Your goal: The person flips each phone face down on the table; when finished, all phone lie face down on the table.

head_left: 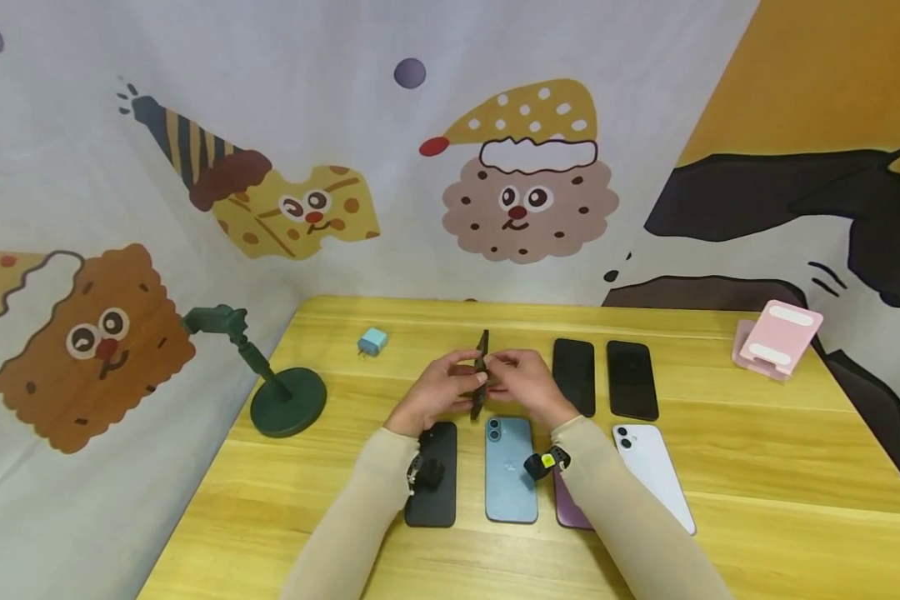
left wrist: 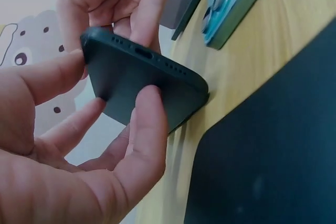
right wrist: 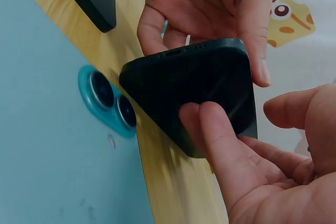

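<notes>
Both hands hold a dark smartphone (head_left: 480, 375) raised on edge above the table. My left hand (head_left: 442, 387) grips it from the left; in the left wrist view one fingertip presses its flat face and another meets a corner. From the other side, my right hand (head_left: 523, 382) holds it. The right wrist view shows a right fingertip against the glossy face, while another digit stands apart from the edge. The phone's bottom edge with the charging port (left wrist: 144, 52) faces the wrist cameras. Below the hands lie a black phone (head_left: 438, 508) and a light blue phone (head_left: 510, 492).
A purple phone (head_left: 570, 508) is partly hidden under the right forearm, beside a white phone (head_left: 656, 475). Two black phones (head_left: 573, 375) lie behind. A blue charger plug (head_left: 372, 342) and green stand (head_left: 288, 402) are left; a pink phone stand (head_left: 780, 340) is right.
</notes>
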The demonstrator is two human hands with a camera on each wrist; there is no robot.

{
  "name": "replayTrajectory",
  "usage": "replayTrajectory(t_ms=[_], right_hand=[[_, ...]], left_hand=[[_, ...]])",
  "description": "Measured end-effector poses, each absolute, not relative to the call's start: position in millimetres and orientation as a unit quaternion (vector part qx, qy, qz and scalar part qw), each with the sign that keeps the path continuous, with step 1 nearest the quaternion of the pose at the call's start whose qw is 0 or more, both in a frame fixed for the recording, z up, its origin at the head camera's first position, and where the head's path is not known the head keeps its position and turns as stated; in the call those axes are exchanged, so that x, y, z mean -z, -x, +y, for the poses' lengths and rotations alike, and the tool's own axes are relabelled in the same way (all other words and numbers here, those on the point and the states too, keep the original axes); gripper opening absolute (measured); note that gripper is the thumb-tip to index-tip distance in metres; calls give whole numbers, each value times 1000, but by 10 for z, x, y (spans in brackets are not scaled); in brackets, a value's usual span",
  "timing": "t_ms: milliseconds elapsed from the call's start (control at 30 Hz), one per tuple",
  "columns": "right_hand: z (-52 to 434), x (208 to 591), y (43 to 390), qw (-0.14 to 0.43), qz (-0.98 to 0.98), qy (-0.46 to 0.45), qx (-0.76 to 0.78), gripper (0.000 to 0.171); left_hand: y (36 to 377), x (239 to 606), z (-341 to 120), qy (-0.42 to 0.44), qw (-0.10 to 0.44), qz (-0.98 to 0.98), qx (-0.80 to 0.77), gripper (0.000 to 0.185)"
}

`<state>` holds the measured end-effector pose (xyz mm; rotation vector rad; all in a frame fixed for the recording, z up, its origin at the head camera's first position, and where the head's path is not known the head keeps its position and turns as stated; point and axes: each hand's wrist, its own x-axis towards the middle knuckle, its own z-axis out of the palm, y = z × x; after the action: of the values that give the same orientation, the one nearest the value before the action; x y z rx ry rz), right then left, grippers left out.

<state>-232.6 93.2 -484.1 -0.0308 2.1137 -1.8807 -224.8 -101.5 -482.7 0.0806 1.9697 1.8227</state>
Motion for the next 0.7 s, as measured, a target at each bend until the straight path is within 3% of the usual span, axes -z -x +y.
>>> replayTrajectory(t_ms=[233,700], right_hand=[[998,4881,2342,146,758,-14,635,55],[998,4697,2267,122,763,-13,635,54]], left_hand=[[2205,4819,-926,-31,232,744,-626,46],[2234,4903,-1101,27,205,705,-679,52]])
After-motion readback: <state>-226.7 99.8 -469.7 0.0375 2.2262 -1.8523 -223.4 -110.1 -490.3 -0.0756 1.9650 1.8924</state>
